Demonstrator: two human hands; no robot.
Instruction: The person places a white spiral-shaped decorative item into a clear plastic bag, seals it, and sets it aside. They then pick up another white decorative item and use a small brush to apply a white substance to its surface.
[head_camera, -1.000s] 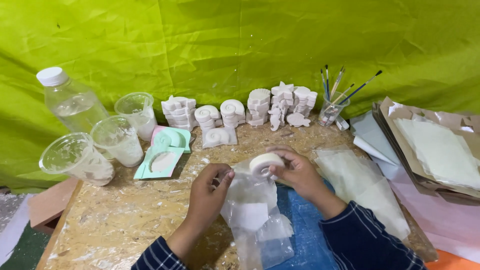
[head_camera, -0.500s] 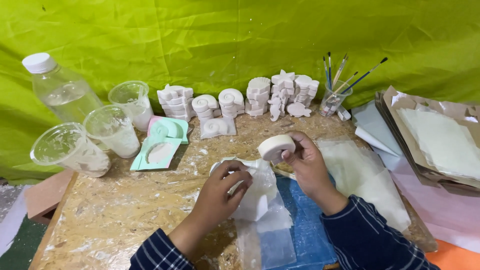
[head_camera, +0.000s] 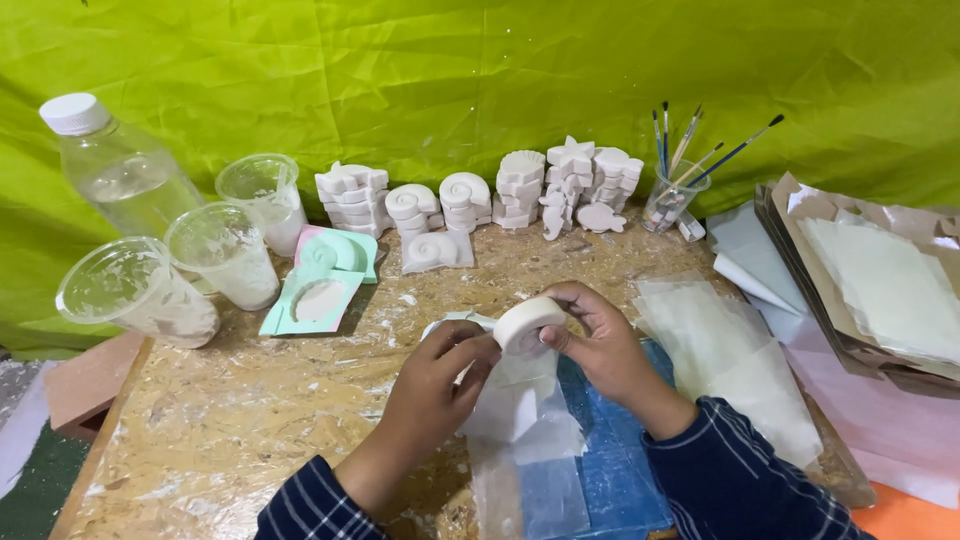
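Note:
My right hand (head_camera: 598, 338) grips a round white plaster cast (head_camera: 528, 323) at the middle of the board, holding it on edge. My left hand (head_camera: 432, 385) pinches the top of a clear plastic bag (head_camera: 520, 420) just under and beside the cast. The bag hangs down over a blue mat (head_camera: 610, 440) and holds a pale shape inside. Both sleeves are dark blue with thin stripes.
Rows of white shell and star plaster casts (head_camera: 480, 195) line the back. Mint moulds (head_camera: 322, 290), three plastic cups (head_camera: 220, 255) and a water bottle (head_camera: 115, 165) stand left. A glass of brushes (head_camera: 670, 195), clear bags (head_camera: 730, 350) and paper sheets (head_camera: 880, 290) lie right.
The camera view shifted slightly. My right hand lifted the cast up from the bag's mouth, then lowered it a little, while my left hand kept hold of the bag.

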